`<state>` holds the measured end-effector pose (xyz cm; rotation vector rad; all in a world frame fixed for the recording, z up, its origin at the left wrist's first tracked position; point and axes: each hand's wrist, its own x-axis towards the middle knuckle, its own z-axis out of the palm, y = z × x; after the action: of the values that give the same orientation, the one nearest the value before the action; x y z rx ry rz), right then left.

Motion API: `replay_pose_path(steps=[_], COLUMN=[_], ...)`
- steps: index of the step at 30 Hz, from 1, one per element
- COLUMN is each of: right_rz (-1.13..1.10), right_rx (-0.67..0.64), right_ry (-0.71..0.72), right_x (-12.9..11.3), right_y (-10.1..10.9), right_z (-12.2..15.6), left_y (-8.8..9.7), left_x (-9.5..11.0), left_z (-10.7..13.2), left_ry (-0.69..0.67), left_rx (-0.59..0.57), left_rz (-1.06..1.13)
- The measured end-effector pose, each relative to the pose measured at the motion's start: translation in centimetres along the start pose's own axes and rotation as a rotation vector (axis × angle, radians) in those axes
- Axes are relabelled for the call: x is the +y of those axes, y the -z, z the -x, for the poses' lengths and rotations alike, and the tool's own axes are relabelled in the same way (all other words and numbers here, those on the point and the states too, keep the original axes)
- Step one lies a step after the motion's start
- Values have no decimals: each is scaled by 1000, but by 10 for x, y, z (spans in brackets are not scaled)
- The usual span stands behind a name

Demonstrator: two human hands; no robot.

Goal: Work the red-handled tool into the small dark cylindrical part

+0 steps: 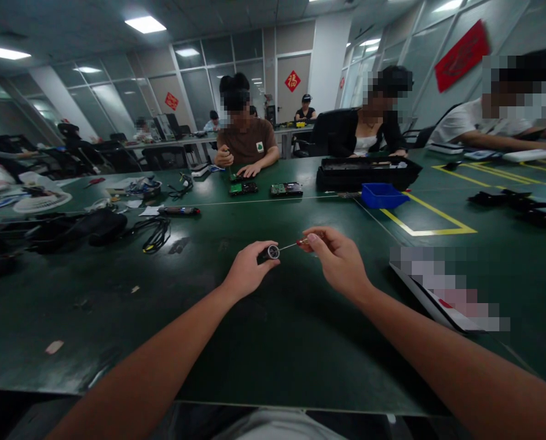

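Observation:
My left hand (pixel 247 270) is closed around a small black cylinder (pixel 266 253) with a silver-rimmed round end turned to the right. Its exact kind is too small to make out. In my right hand (pixel 339 263) a small screwdriver (pixel 289 246) with a reddish handle is pinched between thumb and fingers. The thin metal shaft points left, and its tip reaches the round end of the cylinder. Whether the tip sits inside or just touches that end I cannot tell. Both hands are raised over the green table (pixel 273 342).
A blue bin (pixel 383 195) stands beside a long black case (pixel 369 174) across the table. Green circuit boards (pixel 243 188) lie before a co-worker (pixel 248 137). Black cables (pixel 156 235) and a dark bag (pixel 80 229) are at left, a booklet (pixel 438 293) at right.

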<state>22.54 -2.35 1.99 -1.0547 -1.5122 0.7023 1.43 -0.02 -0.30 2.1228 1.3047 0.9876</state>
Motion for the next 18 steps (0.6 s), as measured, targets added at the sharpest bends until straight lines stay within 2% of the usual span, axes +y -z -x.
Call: replay_pose_path(steps=[4,11,18], right_rz=[43,64,194], right_rx=[24,68,87], right_ry=[4,-25,-43], right_x=[-1,2,0], right_y=[0,0,3], right_z=[0,-2,-3], left_y=[0,1,2], left_x=[-1,-1,0], left_z=[0,0,0], left_ry=[1,-24,-41], left_rx=[39,41,26], left_rz=[37,42,12])
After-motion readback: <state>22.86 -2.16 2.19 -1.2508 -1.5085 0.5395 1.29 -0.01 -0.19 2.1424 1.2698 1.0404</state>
